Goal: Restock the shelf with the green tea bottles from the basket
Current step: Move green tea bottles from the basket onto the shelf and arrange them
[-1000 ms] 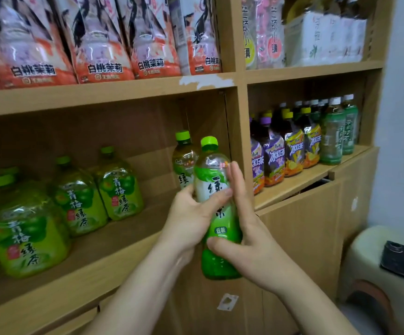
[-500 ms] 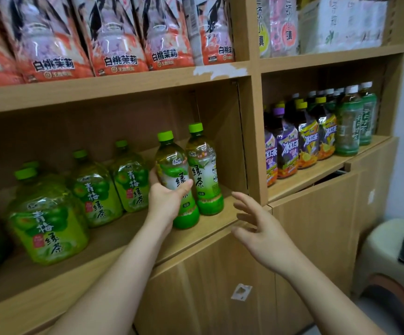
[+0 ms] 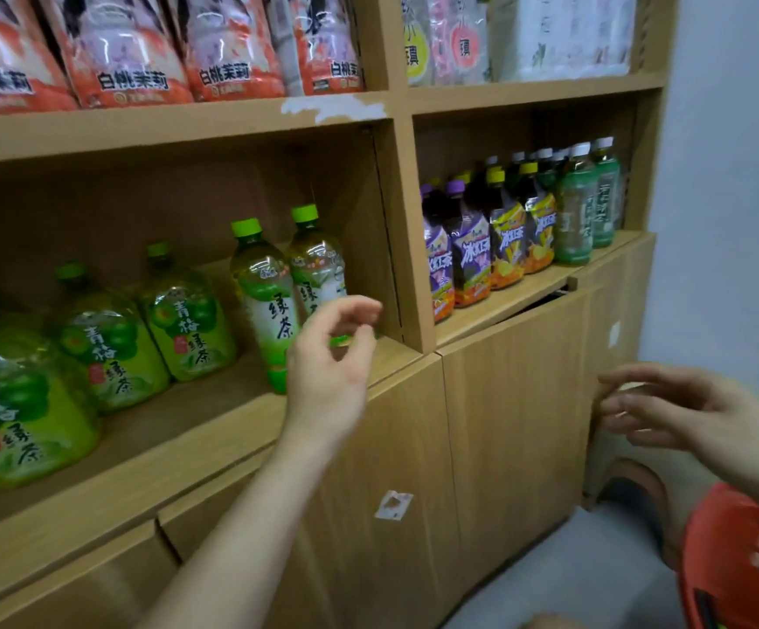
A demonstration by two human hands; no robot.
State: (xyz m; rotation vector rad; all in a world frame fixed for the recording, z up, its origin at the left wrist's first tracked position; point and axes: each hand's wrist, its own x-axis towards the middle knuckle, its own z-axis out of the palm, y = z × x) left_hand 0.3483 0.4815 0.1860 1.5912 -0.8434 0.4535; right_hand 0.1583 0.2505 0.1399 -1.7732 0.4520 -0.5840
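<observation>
- The near bottle now stands upright on the shelf, just left of the far bottle and a little nearer; it is no longer held in the air between both hands
- The left hand has let go of it: the grasp round the label is gone, the fingers are loosely curled with nothing in them, and the hand is drawn back to the near side, hiding the bottle's lower right part
- The right hand has swung right and down; it is empty, fingers relaxed and spread, above the red basket in the near right corner
- Judged from this, the placing of this bottle is finished, and two green tea bottles stand at the right end of the bay, right of the big jugs
- The next move is likely a reach into the basket; only its rim shows, so how many bottles remain cannot be told
- Bare board shows in front of the row, so there seems room for more
</observation>
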